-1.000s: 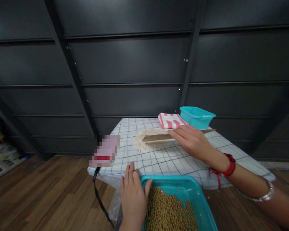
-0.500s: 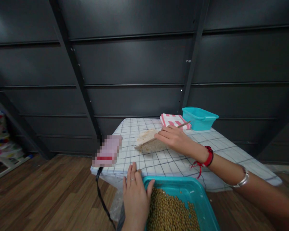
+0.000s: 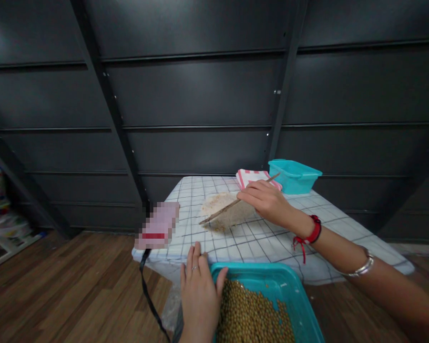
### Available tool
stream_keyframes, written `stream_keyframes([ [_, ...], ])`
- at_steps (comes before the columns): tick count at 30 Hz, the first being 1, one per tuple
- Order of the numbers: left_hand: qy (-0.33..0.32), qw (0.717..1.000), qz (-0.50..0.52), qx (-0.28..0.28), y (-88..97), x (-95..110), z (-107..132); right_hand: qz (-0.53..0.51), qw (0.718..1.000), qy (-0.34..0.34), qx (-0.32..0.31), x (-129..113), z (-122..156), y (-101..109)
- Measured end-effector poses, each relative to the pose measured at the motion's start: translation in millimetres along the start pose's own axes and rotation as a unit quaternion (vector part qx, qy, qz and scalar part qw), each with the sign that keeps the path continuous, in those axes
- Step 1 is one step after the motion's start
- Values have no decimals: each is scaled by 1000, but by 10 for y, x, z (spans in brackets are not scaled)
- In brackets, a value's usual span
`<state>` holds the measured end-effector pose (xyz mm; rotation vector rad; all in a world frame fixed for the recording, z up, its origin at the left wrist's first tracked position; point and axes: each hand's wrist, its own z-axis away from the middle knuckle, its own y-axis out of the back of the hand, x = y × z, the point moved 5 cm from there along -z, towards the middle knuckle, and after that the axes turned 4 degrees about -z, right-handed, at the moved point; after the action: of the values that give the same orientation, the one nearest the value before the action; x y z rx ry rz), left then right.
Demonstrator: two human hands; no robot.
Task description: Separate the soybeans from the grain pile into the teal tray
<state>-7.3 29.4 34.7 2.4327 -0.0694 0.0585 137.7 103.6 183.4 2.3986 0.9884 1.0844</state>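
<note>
A long thin brown wooden stick (image 3: 221,210) slants across a pale, grainy pile (image 3: 215,202), perhaps flour or bran, on the checked cloth. My right hand (image 3: 262,197) grips the stick near its upper part, fingers closed around it; the lower tip points left at the near side of the pile. At the front, a turquoise tray (image 3: 302,290) holds many small round brown-green beans (image 3: 252,312). My left hand (image 3: 199,286) rests at the tray's left rim, fingers stretched toward the cloth and thumb over the rim, holding nothing.
At the back stand a turquoise basin (image 3: 300,183) and a folded pink-and-white striped cloth (image 3: 248,177). A blurred pink flat object (image 3: 159,226) with a black strap lies on the table's left edge. Behind the table (image 3: 361,243) rises a dark panelled wall (image 3: 200,90).
My right hand has moved slightly right and turned with the stick, whose upper end is higher, showing more of its length. My left hand stays at the tray's rim.
</note>
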Motion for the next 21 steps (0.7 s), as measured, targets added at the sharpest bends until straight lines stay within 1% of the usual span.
stream_keyframes([
  [3,0,1000,-2,-2,-6,1,-2,-9,1000,19,-13,-102,-73,-108],
  [6,-4,1000,-4,3,-4,0,-5,-23,999,23,-28,-118,-73,-130],
  [9,-1,1000,4,6,-9,-9,-1,-44,998,15,-41,-53,16,-81],
  [12,6,1000,17,10,-19,-20,10,-59,997,6,-42,42,143,-2],
  [17,4,1000,25,11,-27,-18,19,-62,998,-4,-29,187,319,131],
  [21,3,1000,25,9,-19,-1,13,-56,998,-14,-3,256,381,216],
])
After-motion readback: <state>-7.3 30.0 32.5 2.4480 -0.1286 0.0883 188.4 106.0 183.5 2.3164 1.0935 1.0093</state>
